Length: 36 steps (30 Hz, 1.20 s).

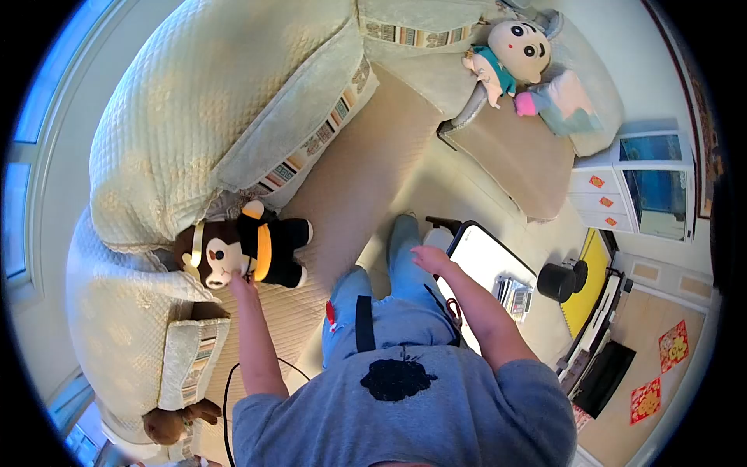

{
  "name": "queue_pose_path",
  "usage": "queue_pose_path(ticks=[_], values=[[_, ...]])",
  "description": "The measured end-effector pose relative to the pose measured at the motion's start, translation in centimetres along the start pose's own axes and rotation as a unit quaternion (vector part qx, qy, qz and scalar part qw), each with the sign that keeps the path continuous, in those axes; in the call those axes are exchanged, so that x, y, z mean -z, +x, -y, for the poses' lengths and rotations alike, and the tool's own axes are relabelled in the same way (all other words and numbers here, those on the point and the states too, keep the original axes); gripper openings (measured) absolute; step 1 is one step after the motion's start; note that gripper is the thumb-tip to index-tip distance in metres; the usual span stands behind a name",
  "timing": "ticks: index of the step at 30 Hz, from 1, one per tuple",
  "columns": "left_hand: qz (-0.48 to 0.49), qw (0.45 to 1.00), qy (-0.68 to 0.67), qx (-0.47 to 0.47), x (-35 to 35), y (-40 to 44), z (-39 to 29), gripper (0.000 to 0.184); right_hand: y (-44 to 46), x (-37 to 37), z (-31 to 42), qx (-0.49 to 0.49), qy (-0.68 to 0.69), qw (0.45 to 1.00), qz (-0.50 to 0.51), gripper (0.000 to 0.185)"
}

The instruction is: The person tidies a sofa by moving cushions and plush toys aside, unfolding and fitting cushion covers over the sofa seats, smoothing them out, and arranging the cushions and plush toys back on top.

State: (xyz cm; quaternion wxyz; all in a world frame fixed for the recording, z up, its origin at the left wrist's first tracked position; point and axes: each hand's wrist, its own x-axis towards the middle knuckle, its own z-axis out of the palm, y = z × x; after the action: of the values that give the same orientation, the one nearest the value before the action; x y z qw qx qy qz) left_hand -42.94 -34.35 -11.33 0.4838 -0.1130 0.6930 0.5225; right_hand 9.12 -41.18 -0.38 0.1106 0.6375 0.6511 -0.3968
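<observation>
A plush monkey [268, 247] with a brown head, black outfit and yellow sash lies sideways on the sofa against the backrest. My left hand [240, 282] is at its chin and neck, closed on it, with the fingertips partly hidden by the toy. My right hand [430, 260] hangs near my knee, by the corner of a white-topped table [486, 253]. Its fingers are curled together, and nothing shows in them.
The quilted sofa [366, 156] carries a long patterned cushion [299, 124]. Farther back sit a big-headed plush doll [517, 54] and a pastel pillow [568, 105]. A brown plush toy [167, 426] lies lower left. A black cylindrical object [556, 282] stands right of the table.
</observation>
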Motion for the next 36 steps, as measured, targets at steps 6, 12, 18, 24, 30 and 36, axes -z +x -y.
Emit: queue_pose_path(ticks=[6, 12, 18, 24, 30, 36], values=[[-0.013, 0.996, -0.025, -0.088, -0.5, -13.6, 0.4, 0.027, 1.5, 1.2, 1.4, -0.017, 0.031, 0.999, -0.017, 0.036], [-0.082, 0.978, 0.003, -0.192, -0.8, -19.6, -4.7, 0.029, 4.4, 2.9, 4.0, 0.002, 0.001, 1.000, 0.018, 0.036], [-0.109, 0.971, -0.067, -0.202, -2.4, -9.9, -6.8, 0.034, 6.0, 3.7, 5.3, 0.045, 0.005, 0.999, 0.006, 0.035], [-0.107, 0.974, -0.042, -0.197, -6.6, -4.2, -8.5, 0.033, 2.8, 6.9, 4.7, 0.055, 0.031, 0.998, -0.029, 0.036], [-0.049, 0.982, -0.018, -0.182, -14.6, -4.7, -5.0, 0.032, -0.2, 6.3, -4.4, -0.018, 0.066, 0.994, -0.084, 0.035], [0.064, 0.986, 0.025, -0.150, -26.7, -7.6, 1.5, 0.032, -4.2, 6.2, -15.9, -0.119, 0.078, 0.987, -0.072, 0.030]])
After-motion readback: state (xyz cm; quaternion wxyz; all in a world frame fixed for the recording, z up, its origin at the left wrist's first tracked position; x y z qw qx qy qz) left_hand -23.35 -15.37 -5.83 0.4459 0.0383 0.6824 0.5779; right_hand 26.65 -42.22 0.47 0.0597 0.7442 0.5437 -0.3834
